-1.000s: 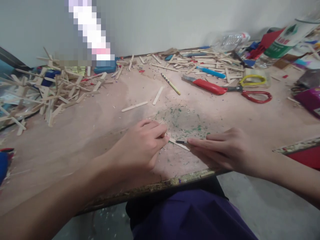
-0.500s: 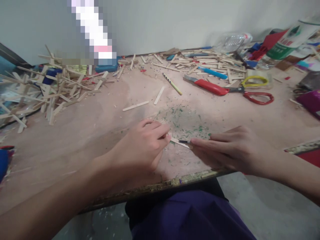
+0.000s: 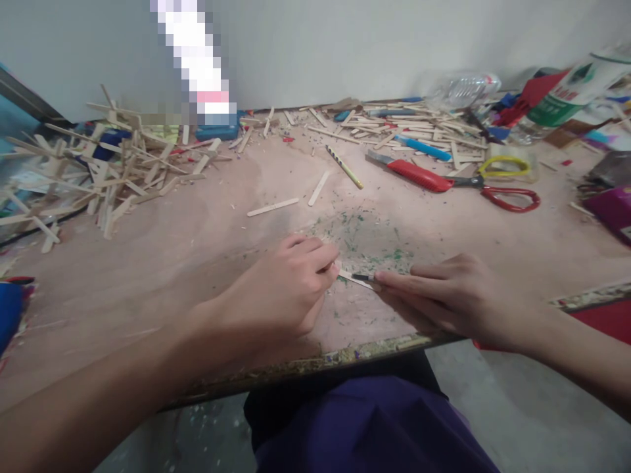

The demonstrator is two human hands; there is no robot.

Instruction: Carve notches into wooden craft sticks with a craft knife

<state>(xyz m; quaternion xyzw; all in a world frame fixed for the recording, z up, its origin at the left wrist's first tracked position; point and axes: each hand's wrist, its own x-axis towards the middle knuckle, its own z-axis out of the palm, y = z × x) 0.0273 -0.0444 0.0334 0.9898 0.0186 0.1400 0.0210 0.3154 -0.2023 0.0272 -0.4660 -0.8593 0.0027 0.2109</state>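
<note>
A thin wooden craft stick [image 3: 355, 280] lies flat near the front edge of the pinkish table [image 3: 172, 263]. My left hand [image 3: 288, 295] is curled, its fingertips pinching the stick's left end against the table. My right hand [image 3: 448, 295] grips a small cutter whose dark blade tip [image 3: 361, 277] rests on the stick, with the forefinger stretched along it. Green and wooden shavings [image 3: 365, 240] are scattered just behind the stick.
Two loose sticks [image 3: 273, 207] and a striped pencil [image 3: 345, 167] lie mid-table. A red utility knife [image 3: 417, 175] and red-handled scissors [image 3: 497, 192] lie at right. Glued stick pieces [image 3: 98, 177] are heaped at left, more sticks [image 3: 404, 125] at the back, and bottles and clutter at far right.
The blade tip and my right fingers have crept slightly leftwards along the stick. My left hand keeps its pinch. The view has shifted a little.
</note>
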